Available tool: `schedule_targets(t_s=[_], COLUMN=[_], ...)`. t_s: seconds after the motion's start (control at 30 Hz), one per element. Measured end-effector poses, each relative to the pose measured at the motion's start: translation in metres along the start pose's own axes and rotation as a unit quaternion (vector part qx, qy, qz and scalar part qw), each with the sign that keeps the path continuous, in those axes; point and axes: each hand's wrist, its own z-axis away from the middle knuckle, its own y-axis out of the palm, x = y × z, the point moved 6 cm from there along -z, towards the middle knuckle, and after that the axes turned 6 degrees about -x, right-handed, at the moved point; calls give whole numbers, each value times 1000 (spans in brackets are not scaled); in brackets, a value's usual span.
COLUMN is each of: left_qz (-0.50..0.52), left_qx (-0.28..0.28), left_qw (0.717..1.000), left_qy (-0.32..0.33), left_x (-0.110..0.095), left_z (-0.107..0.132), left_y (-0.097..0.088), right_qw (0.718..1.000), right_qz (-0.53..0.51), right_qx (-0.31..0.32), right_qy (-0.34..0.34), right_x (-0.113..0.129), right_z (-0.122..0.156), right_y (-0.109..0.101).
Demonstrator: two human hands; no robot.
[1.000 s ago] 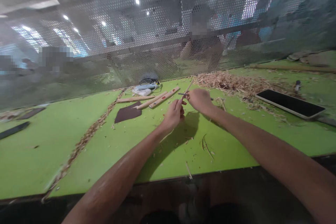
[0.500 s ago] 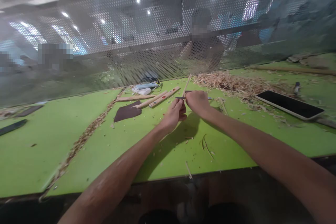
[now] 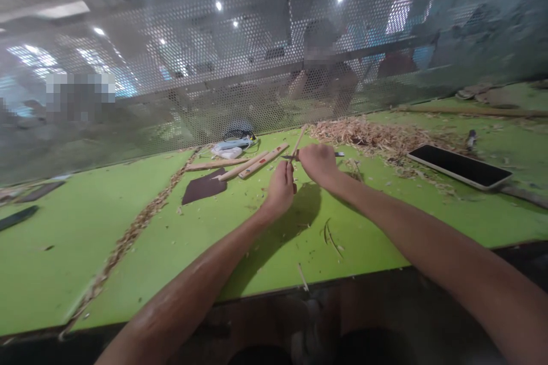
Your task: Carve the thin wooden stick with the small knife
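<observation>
The left hand (image 3: 281, 187) is closed round the lower end of a thin stick (image 3: 297, 141), which slants up over the middle of the table (image 3: 85, 222). The right hand (image 3: 317, 163) is fisted on a knife (image 3: 289, 157), blade against the stick. Rods (image 3: 257, 163) lie farther back on the table, with shavings (image 3: 368, 132) and a phone (image 3: 459, 166) at its right.

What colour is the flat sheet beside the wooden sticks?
The sheet is dark brown, seen in the head view.
</observation>
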Motion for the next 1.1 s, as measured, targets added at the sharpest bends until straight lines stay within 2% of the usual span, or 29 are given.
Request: schedule_targets(t_s=[0.07, 0.13, 0.23, 0.3, 0.37, 0.47, 0.57, 0.67, 1.1], left_qz=[-78, -105, -53, -14, 22, 80, 117, 122, 161], left_qx=[-23, -8, 22, 26, 25, 31, 32, 15, 32], left_qw=[996, 993, 998, 999, 998, 992, 989, 988, 981], left_qy=[39, 45, 10, -20, -54, -89, -89, -91, -102], left_x=[-1, 2, 7, 6, 4, -5, -14, -18, -23], left_z=[4, 6, 8, 7, 6, 7, 8, 8, 10], left_y=[-3, 0, 7, 10, 11, 12, 11, 8, 10], right_qw=[1000, 997, 991, 986, 987, 997, 1000, 999, 999], right_qz=[-2, 1, 7, 5, 4, -3, -12, -2, 13], right_qx=[-9, -27, -58, -78, -75, -26, 15, 24, 10], right_qy=[29, 68, 122, 149, 142, 67, -4, -38, -40], right_x=[-15, -36, -66, -75, -70, -38, -3, 15, 14], right_z=[-7, -14, -21, -21, -19, -12, -1, 6, 5], right_y=[-2, -6, -14, -19, -19, -9, 5, 12, 8])
